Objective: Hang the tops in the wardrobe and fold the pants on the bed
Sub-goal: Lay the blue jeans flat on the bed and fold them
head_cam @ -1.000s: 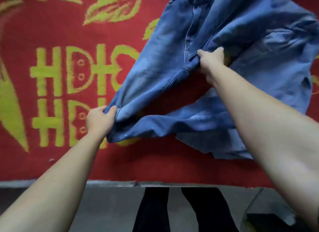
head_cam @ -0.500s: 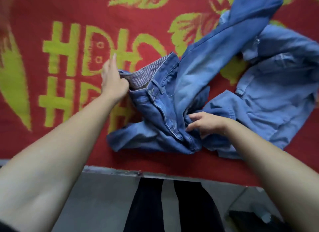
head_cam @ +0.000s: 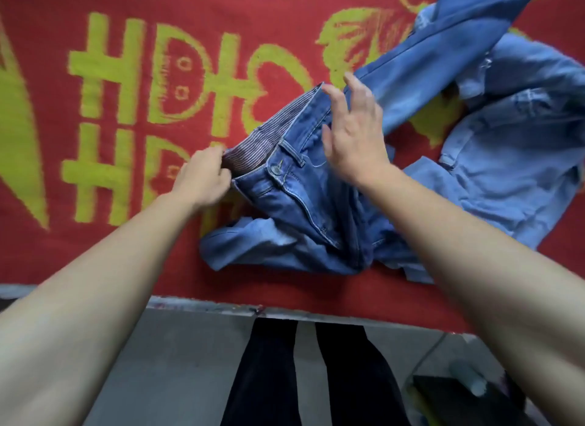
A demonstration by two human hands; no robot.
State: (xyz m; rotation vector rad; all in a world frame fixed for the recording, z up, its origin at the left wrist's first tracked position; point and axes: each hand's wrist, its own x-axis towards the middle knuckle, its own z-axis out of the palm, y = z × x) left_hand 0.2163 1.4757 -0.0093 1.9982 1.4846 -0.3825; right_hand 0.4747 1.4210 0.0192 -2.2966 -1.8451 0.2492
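A pair of blue jeans point(head_cam: 300, 210) lies crumpled on the red bed cover point(head_cam: 95, 261), waistband turned toward me with its striped lining and button showing. One leg runs up to the top right. My left hand point(head_cam: 202, 178) pinches the left end of the waistband. My right hand point(head_cam: 351, 134) hovers over the waistband's far end with fingers spread, touching its upper edge. A second, lighter blue denim garment point(head_cam: 512, 159) lies bunched at the right, partly under the jeans' leg.
The bed's near edge point(head_cam: 221, 308) runs across the lower frame. Below it are grey floor, my dark trouser legs point(head_cam: 304, 378) and a dark object point(head_cam: 468, 394) on the floor at the lower right.
My right hand left the crotch area and rose to the waistband's far end. My left hand, open beside the waistband before, now pinches its left end. The waistband is pulled more open.
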